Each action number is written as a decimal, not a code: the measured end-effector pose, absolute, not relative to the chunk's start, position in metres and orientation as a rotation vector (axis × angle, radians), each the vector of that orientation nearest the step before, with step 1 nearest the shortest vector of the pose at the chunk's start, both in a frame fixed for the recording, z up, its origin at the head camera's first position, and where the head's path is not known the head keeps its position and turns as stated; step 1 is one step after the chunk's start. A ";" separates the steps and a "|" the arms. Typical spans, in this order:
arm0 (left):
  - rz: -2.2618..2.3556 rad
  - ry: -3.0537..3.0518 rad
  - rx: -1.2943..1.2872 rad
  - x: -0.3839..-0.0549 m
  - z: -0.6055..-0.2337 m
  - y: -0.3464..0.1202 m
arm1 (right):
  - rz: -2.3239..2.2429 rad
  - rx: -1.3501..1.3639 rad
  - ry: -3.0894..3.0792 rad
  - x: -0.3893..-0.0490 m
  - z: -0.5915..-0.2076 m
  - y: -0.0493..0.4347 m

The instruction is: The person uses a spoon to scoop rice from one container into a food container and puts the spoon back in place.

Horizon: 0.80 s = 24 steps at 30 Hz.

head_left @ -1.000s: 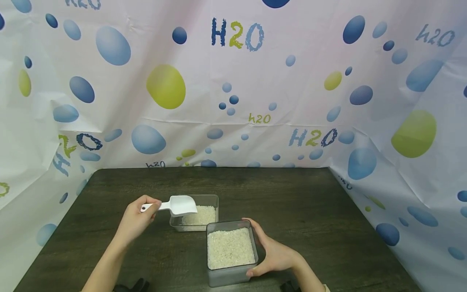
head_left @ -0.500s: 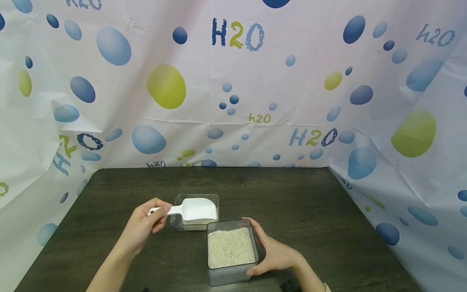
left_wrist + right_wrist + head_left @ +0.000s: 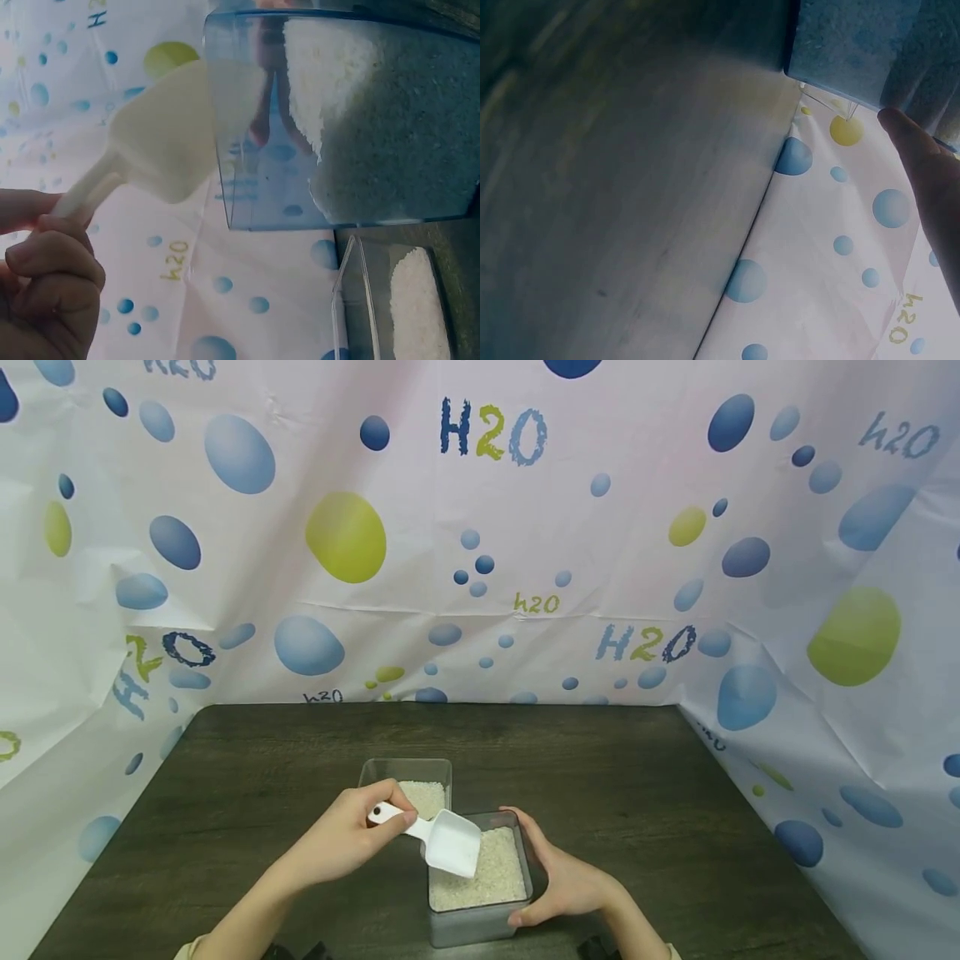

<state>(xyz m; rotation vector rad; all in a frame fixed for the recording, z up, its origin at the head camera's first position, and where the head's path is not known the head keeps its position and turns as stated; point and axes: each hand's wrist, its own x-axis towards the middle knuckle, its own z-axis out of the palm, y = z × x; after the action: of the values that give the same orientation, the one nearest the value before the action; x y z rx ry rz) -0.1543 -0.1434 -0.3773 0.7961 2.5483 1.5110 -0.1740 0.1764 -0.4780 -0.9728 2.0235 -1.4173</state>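
Observation:
My left hand pinches the handle of a white plastic scoop, whose blade hangs over the left part of a deep, clear grey container. Rice fills much of that container. In the left wrist view, the scoop tilts at the container's rim, thumb and curled fingers on its handle. Whether grains lie in the scoop is hard to tell. My right hand grips the container's right side, thumb at the front and fingers behind. In the right wrist view, a finger touches the container.
A shallower clear container with some rice stands just behind and left of the deep one, partly hidden by my left hand. Both are on a dark wood table. A white sheet with printed drops surrounds the table's back and sides.
My left hand has moved the scoop right and towards me, from above the shallow container to above the deep one. The right hand and the deep container have stayed put.

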 end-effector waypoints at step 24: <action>1.267 2.610 0.902 -0.145 -0.387 -0.119 | -1.403 -0.987 2.033 -0.174 -0.478 0.178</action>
<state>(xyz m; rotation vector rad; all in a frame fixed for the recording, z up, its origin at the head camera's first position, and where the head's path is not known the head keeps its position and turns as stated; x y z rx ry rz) -0.1455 -0.1188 -0.3868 0.9017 2.6098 1.2674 -0.1736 0.1776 -0.4777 -0.9872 2.0329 -1.4032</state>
